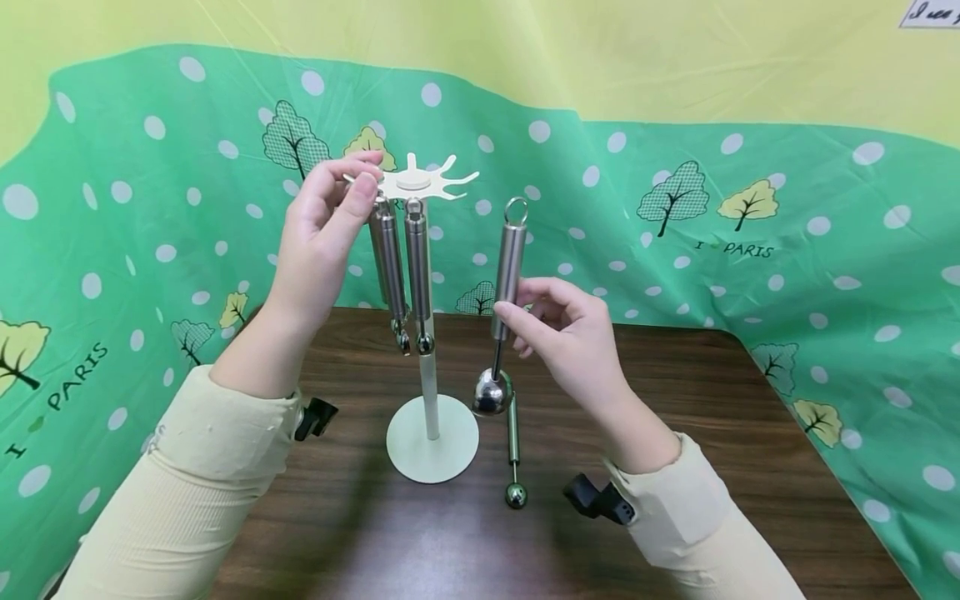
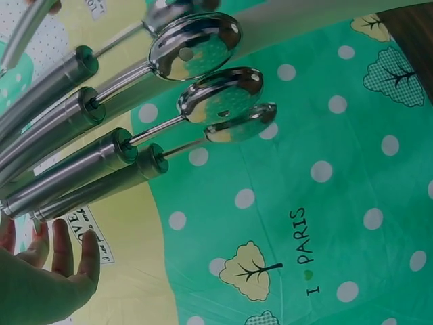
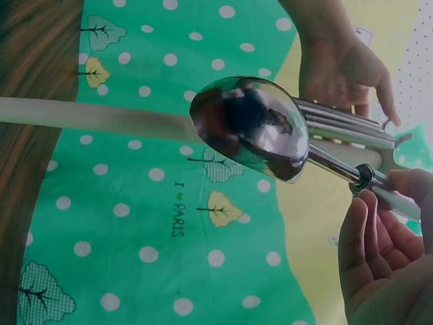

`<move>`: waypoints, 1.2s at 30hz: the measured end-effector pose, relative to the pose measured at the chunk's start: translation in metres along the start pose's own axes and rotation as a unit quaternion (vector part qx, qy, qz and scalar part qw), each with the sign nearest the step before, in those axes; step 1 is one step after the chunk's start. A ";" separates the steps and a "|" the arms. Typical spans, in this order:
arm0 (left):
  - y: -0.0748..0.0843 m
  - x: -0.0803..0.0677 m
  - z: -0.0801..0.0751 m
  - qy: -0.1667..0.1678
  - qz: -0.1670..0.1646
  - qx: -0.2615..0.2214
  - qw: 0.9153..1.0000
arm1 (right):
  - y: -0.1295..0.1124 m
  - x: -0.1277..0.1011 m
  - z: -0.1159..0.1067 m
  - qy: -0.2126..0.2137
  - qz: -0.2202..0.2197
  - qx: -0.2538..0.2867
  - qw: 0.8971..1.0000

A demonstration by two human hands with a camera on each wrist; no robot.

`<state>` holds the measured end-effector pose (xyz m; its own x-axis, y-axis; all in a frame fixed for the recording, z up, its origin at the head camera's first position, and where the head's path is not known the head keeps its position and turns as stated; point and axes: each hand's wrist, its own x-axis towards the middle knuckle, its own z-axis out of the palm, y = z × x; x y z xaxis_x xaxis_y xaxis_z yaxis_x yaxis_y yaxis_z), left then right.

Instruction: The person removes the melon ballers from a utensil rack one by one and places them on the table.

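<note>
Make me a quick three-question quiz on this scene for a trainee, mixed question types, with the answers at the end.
1. True or false: the right hand grips the steel scoop by its bowl.
2. What lies on the table near the base of the white stand?
3. Which hand is at the prongs on top of the stand? a) left b) right c) both

Key:
1. False; it holds the handle.
2. A small ball-ended utensil.
3. a, the left hand; the right is lower and off to the side.
</note>
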<state>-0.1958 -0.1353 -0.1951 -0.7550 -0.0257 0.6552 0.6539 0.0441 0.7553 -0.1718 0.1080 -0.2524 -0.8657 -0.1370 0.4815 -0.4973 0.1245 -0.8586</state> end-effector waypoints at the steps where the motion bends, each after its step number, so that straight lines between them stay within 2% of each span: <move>1: 0.000 0.000 0.000 0.002 0.000 0.002 1.000 | 0.001 -0.001 -0.002 0.002 0.005 -0.003 1.000; 14: 0.003 -0.003 0.001 0.017 -0.006 0.057 0.998 | 0.018 -0.011 -0.019 0.015 0.090 -0.026 0.996; 22: 0.006 -0.004 0.003 0.025 -0.009 0.062 0.998 | 0.032 -0.017 -0.027 0.016 0.120 -0.041 0.992; 36: 0.008 -0.006 0.004 0.028 -0.020 0.071 0.997 | 0.063 -0.031 -0.037 0.008 0.195 -0.069 0.978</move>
<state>-0.1861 -0.1305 -0.1931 -0.7742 -0.0850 0.6272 0.6065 0.1837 0.7736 -0.1790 0.1562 -0.3149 -0.9915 -0.0368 0.1251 -0.1304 0.2950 -0.9466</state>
